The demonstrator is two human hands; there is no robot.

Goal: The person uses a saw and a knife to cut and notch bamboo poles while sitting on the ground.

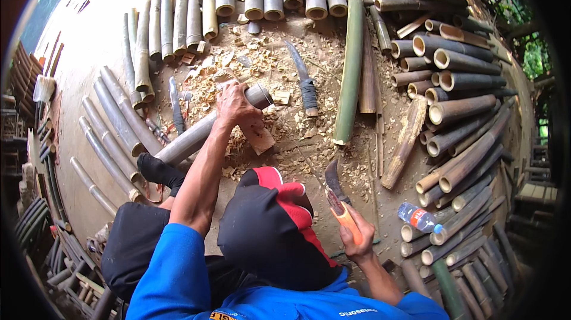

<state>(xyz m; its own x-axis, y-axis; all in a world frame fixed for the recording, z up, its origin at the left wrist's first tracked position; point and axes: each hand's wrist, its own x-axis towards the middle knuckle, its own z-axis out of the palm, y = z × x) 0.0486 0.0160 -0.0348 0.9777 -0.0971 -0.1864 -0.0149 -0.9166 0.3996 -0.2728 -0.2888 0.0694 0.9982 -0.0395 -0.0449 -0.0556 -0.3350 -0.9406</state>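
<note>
My left hand (233, 106) is closed over the upper end of a grey bamboo tube (189, 139), which lies slanting across a wooden block (257, 134). The tube's lower end is by my foot in a black sock (159, 171). In my right hand (359, 238) is the orange handle of a handsaw (346, 222). Its thin blade points up and left, apart from the tube. Just beside the saw lies a curved dark blade (335, 181) on the ground. Farther off rests a curved knife with a wrapped handle (303, 79).
Wood chips (208, 76) cover the ground around the block. Another knife (176, 106) lies left of it. A long green bamboo pole (350, 64) and a rough split log (405, 141) lie to the right. Stacked bamboo tubes (467, 112) and a plastic bottle (420, 217) stand beyond them.
</note>
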